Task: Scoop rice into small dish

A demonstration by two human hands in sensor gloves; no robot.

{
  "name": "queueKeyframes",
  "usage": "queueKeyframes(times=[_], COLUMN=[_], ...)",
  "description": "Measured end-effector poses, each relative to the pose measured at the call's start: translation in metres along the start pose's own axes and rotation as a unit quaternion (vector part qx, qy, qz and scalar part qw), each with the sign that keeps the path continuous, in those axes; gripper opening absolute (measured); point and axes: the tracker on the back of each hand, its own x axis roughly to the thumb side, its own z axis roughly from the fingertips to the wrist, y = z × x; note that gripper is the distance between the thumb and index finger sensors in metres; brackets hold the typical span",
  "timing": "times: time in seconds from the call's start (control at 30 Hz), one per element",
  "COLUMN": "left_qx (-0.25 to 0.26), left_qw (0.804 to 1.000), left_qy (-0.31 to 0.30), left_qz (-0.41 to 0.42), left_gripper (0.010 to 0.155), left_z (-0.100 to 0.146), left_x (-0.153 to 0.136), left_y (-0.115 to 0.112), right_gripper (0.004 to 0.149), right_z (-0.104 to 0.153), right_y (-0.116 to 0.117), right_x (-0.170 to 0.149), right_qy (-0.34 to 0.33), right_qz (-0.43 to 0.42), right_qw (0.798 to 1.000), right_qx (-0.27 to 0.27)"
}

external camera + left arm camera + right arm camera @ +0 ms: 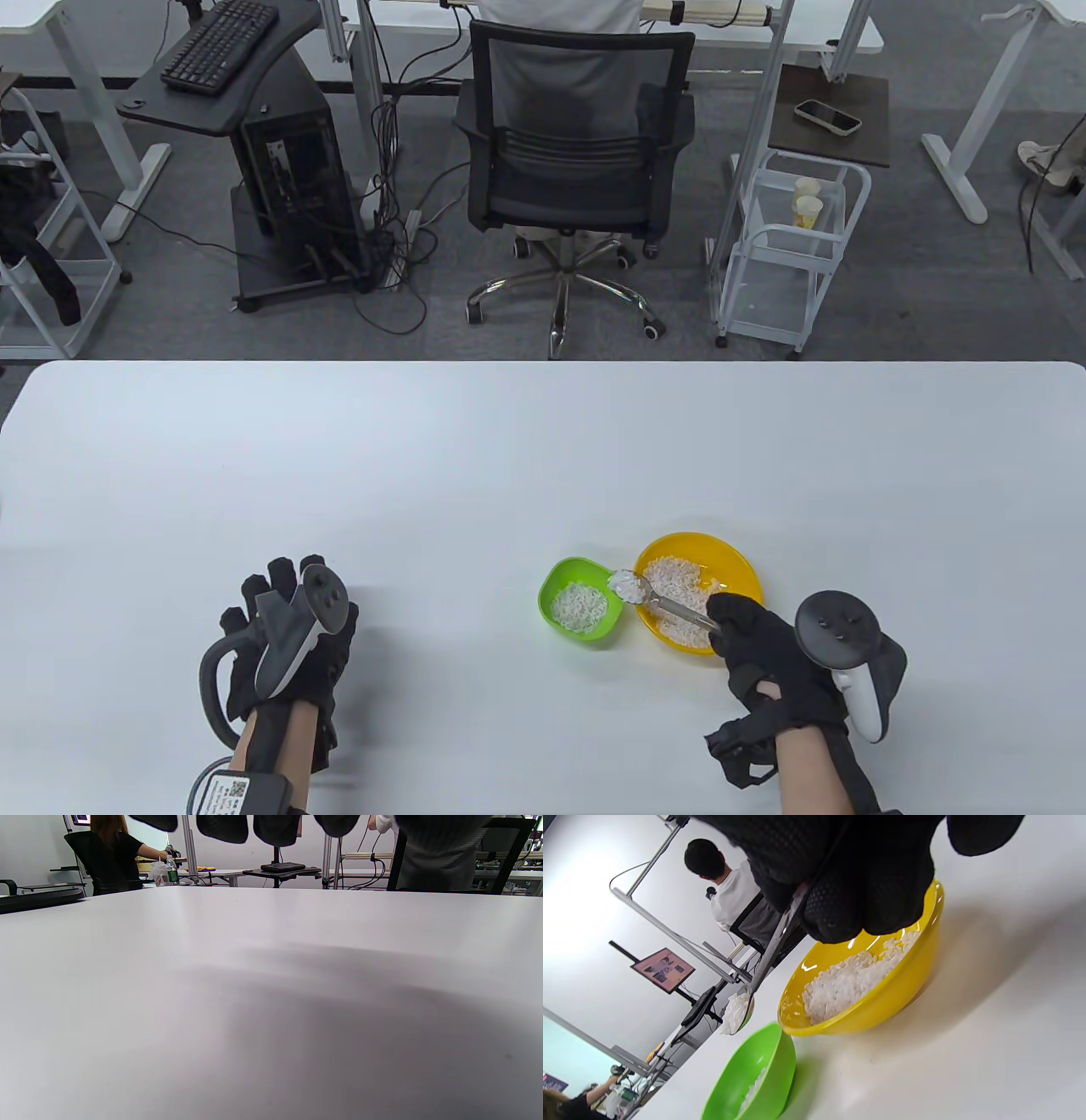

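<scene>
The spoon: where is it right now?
In the table view the spoon is right of centre, held by the right hand, its rice-filled bowl raised between the green dish and the yellow bowl.

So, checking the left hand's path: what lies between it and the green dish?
Only bare table between left hand and green dish, seen in the table view.

Items counted on one counter [424, 458]:
- Two bowls are seen: one green dish [582, 603], one yellow bowl [698, 591]; rice is held in both
- One metal spoon [662, 598] is recorded, loaded with rice
- Two gloved hands are noted: left hand [284, 637], right hand [764, 654]
- Two trackers are counted, one strapped to each hand
</scene>
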Motion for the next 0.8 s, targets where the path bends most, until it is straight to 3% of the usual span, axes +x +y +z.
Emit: queueKeyframes(times=[0.2, 0.3, 0.5, 0.67, 0.73, 0.8], left_qx=[-0.002, -0.004, -0.002, -0.001, -0.003, 0.0], left_qw=[1.0, 1.0, 1.0, 1.0, 1.0, 1.0], left_qy=[0.001, 0.002, 0.001, 0.0, 0.0, 0.0], left_qz=[-0.005, -0.006, -0.008, -0.006, -0.009, -0.006], left_gripper=[0.071, 0.071, 0.071, 0.071, 0.071, 0.071], left_z=[-0.001, -0.001, -0.001, -0.001, -0.001, -0.001], left_x=[0.0, 0.001, 0.001, 0.001, 0.001, 0.001], left_y=[-0.001, -0.002, -0.001, -0.002, -0.002, -0.001], right_gripper=[0.041, 0.041, 0.041, 0.041, 0.041, 0.041], right_z=[0.007, 0.014, 0.026, 0.035, 0.036, 0.036], right_y=[0.031, 0.044, 0.063, 0.068, 0.067, 0.06], right_x=[0.022, 0.034, 0.051, 0.06, 0.061, 0.061], right_qy=[-0.063, -0.107, -0.184, -0.235, -0.243, -0.235], right_qz=[0.093, 0.156, 0.263, 0.358, 0.369, 0.355], right_qw=[0.993, 0.98, 0.935, 0.879, 0.87, 0.877], right_qx=[-0.026, -0.067, -0.152, -0.21, -0.217, -0.222])
